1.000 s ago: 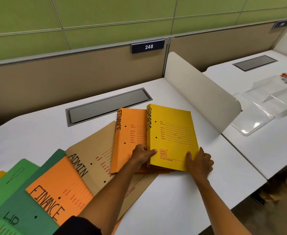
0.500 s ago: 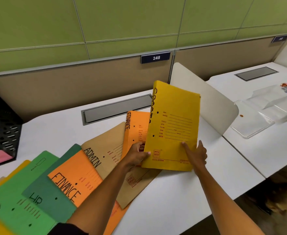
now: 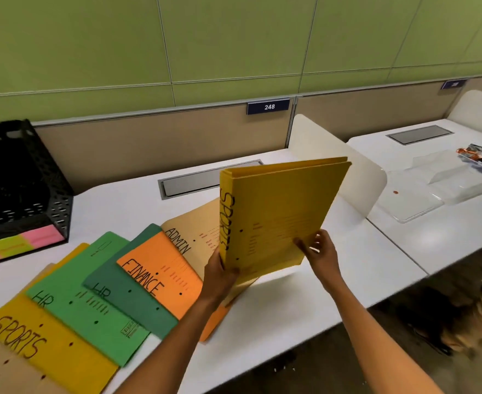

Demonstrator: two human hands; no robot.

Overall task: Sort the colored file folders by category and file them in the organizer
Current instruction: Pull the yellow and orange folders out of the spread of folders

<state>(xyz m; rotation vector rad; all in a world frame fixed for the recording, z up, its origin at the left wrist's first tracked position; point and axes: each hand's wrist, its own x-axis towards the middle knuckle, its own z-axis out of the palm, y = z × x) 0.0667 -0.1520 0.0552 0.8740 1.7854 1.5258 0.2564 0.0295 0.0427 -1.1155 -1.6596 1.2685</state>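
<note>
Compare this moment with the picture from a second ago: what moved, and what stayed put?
The yellow SPORTS folder, which lay flat on the stack, has been lifted off the desk and tilted up. The left hand grips its spine edge, and the right hand holds its lower right edge, as before. The ADMIN folder, FINANCE folder and green HR folders lie fanned out, unmoved.
</note>
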